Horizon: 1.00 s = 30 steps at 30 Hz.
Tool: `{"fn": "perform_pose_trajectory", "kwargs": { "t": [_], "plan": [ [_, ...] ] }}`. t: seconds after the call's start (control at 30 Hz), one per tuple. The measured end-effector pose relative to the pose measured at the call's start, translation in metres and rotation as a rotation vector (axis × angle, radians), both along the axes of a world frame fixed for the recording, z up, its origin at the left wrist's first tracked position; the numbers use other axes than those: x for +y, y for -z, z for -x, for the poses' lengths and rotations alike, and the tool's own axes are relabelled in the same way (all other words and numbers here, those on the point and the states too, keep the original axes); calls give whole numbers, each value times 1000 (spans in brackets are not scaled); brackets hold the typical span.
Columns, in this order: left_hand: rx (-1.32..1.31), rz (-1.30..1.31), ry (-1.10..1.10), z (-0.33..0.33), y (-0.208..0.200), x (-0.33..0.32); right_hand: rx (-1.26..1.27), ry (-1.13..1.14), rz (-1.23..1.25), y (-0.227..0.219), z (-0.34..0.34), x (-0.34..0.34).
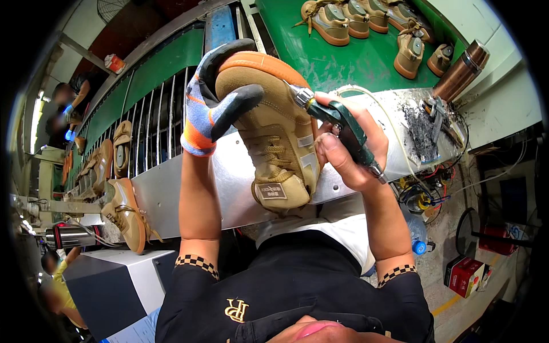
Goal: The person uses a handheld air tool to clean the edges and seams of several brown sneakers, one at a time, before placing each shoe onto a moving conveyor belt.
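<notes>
A tan lace-up shoe [269,134] with an orange sole is held up in front of me, toe pointing away. My left hand [209,106], in a grey, blue and orange glove with dark fingers, is closed around its toe end, thumb across the upper. Bare, my right hand [357,148] grips a dark green hand tool [350,128] with a knurled metal collar and a thin pointed tip. That tip is at the right edge of the upper, close to the sole line; whether it touches cannot be told.
Several similar shoes [331,26] stand on the green belt [286,34] ahead. Another shoe [127,211] sits at left, beside a slatted rack [151,123]. A copper-coloured flask [463,68] stands right, near a blackened patch with tools [426,131]. A pale hose [389,111] crosses the metal bench [229,171]. Co-workers are far left.
</notes>
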<state>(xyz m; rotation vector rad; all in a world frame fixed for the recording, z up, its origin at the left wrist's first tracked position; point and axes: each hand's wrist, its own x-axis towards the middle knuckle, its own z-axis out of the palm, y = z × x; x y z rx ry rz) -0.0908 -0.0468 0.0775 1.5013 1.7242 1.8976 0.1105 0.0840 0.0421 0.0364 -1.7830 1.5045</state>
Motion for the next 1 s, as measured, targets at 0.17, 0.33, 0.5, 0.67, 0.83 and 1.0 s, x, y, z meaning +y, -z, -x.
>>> {"fn": "perform_pose_trajectory", "kwargs": {
  "t": [0.17,0.33,0.5,0.67,0.83,1.0],
  "plan": [
    [-38,-26,17,19,9,5,-42,0,136,32,0,-1],
    [-80,-3,-30,40,25,10,-106,-22,110,78,-9,-3],
    [-101,-33,-22,57,36,11,-144,4,136,116,-21,-16],
    [-188,-53,-54,64,51,10,-175,-36,307,127,-37,-30],
    [-253,-4,-188,92,85,-10,-207,-111,571,126,-48,-34],
    [-667,-37,-107,120,130,-56,-214,-187,786,121,-42,-34]
  ]
}}
